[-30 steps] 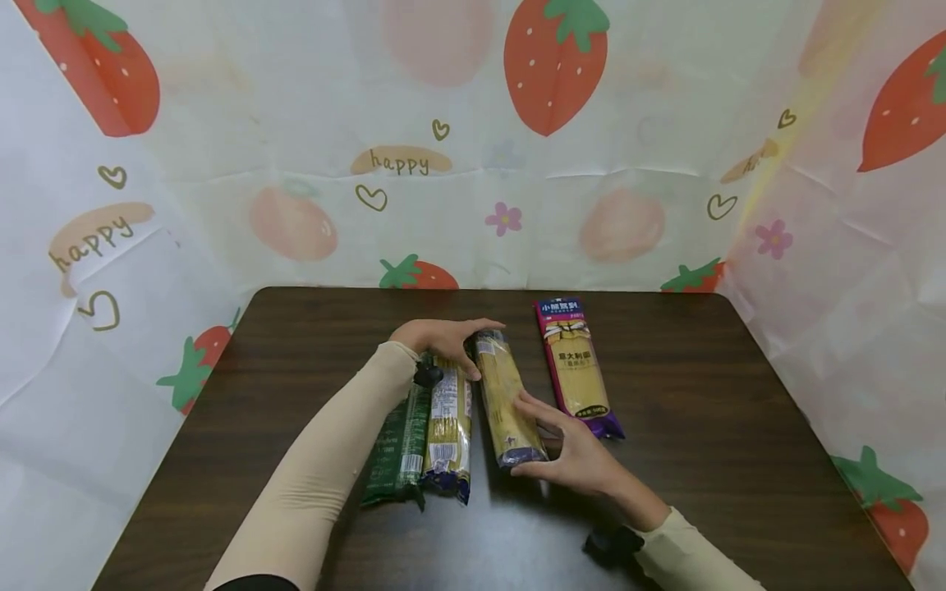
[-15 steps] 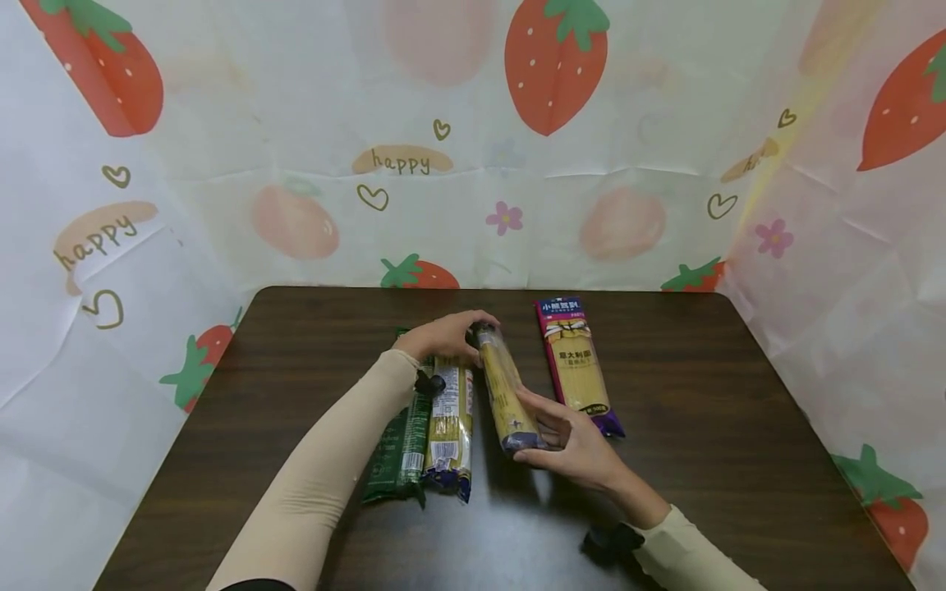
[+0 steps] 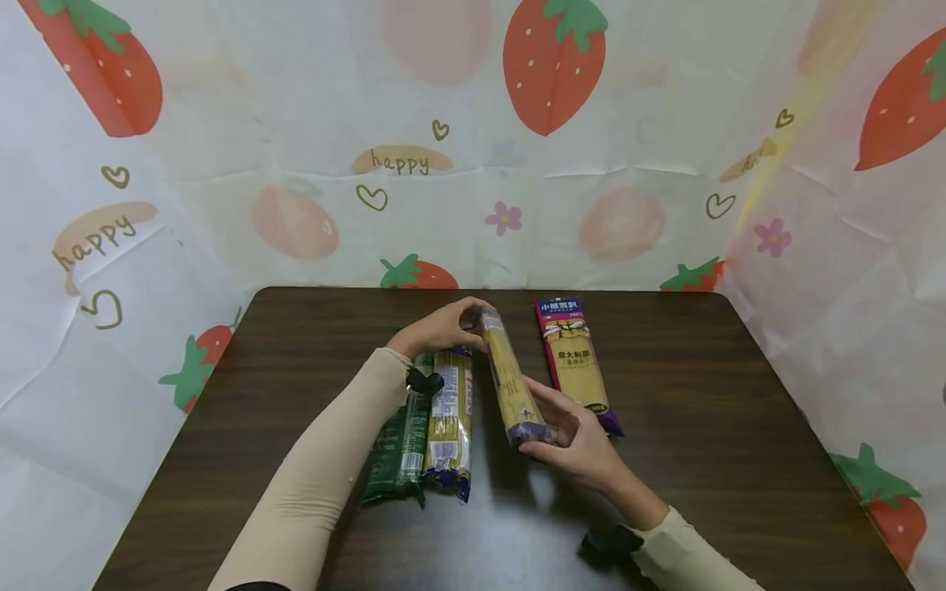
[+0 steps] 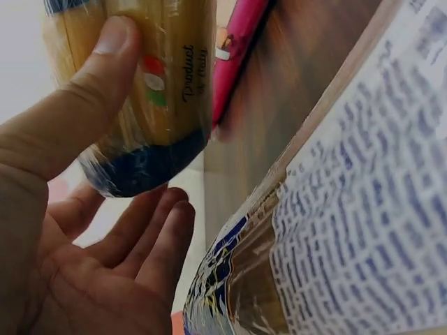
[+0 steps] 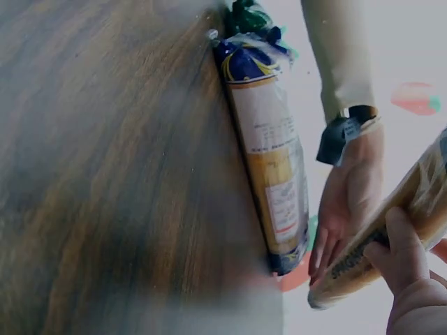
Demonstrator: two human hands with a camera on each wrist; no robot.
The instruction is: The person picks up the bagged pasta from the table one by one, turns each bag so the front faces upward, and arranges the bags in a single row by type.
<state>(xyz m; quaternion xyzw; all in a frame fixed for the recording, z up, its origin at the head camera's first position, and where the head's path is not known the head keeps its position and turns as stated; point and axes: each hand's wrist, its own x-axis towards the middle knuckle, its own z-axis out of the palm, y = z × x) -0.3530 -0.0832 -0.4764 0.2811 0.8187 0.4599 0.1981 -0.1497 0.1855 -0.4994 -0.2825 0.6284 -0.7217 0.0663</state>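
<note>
A clear, blue-ended pack of spaghetti (image 3: 508, 373) is raised off the table and tilted. My left hand (image 3: 438, 327) holds its far end; in the left wrist view the thumb lies on the pack's wrapper (image 4: 171, 118), which reads "Product of Italy". With thumb and fingers my right hand (image 3: 572, 435) grips the near end. Left of it, a similar spaghetti pack (image 3: 449, 419) lies label side up. Green packages (image 3: 392, 460) lie against that one, partly hidden by the left arm.
A pink and purple spaghetti pack (image 3: 578, 361) lies to the right, close behind the right hand. Dark wood table (image 3: 709, 427) lies beneath everything. A strawberry-print sheet (image 3: 473, 205) hangs along the back and sides.
Both hands have lifted the spaghetti pack higher off the table and away from me, and it has rolled to show a narrower side. The other packs stay where they were.
</note>
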